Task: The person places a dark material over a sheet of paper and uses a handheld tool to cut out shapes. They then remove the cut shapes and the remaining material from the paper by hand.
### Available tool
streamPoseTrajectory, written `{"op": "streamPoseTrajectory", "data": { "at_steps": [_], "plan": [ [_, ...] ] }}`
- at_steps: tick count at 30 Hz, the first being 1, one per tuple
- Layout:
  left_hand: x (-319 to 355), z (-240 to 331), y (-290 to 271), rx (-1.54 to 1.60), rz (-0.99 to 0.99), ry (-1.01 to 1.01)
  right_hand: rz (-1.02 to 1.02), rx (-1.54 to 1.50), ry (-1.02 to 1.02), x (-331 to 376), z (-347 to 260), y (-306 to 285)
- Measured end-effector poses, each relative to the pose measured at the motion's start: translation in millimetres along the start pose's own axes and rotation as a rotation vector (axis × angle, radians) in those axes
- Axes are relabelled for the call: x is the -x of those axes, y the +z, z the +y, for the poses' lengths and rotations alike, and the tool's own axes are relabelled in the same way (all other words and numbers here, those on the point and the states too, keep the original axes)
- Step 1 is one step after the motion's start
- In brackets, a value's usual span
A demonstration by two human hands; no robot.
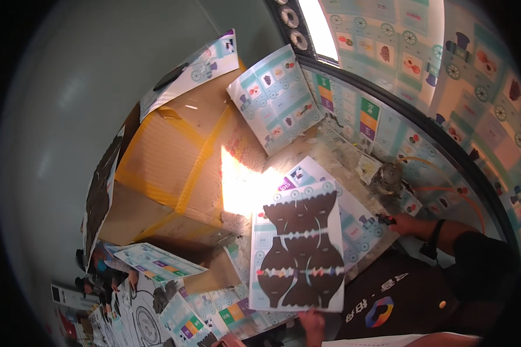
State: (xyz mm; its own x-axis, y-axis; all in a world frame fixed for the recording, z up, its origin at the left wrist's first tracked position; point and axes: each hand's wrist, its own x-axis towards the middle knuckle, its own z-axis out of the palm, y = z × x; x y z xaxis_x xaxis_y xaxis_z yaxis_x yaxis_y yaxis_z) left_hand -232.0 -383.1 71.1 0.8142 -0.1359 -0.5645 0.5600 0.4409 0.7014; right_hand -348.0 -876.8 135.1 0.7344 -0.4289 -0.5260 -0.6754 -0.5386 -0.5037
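A printed sheet (pixel 298 248) with dark brown shapes on a white ground is upright in front of me. At its lower edge my left hand (pixel 312 321) is closed on the sheet. Farther right, my right hand (pixel 404 224), with a dark band on the wrist, is closed round a small dark tool (pixel 385 219) whose kind I cannot make out. That hand is near a second printed sheet (pixel 359 231), which lies partly behind the first one. My black shirt (pixel 422 289) with a coloured round logo shows below.
A large cardboard box (pixel 162 156) with yellow tape stands at left, printed sheets (pixel 275 98) leaning on it. Past a dark curved rail (pixel 440 130) are more printed panels. An orange hose (pixel 472 199) runs at right. Other people's hands (pixel 132 280) show lower left.
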Motion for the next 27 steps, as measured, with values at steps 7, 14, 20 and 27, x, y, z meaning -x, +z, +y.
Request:
{"op": "streamPoseTrajectory", "data": {
  "at_steps": [7, 14, 20, 27],
  "plan": [
    [-27.4, -81.1, 69.7, 0.072, -0.423, -0.466, 0.111, -0.026, -0.053, 15.2, 25.4, 6.9],
    [-63.7, 7.2, 25.5, 0.331, -0.02, -0.287, 0.118, -0.052, -0.031, 25.1, 23.4, 6.2],
    [-88.8, 30.6, 6.5, -0.179, 0.347, 0.056, 0.102, -0.057, -0.048, 24.6, 16.8, -0.6],
    [-20.9, -69.6, 19.7, 0.116, 0.275, -0.223, 0.077, -0.001, -0.077, 26.6, -1.6, -6.7]
  ]
}}
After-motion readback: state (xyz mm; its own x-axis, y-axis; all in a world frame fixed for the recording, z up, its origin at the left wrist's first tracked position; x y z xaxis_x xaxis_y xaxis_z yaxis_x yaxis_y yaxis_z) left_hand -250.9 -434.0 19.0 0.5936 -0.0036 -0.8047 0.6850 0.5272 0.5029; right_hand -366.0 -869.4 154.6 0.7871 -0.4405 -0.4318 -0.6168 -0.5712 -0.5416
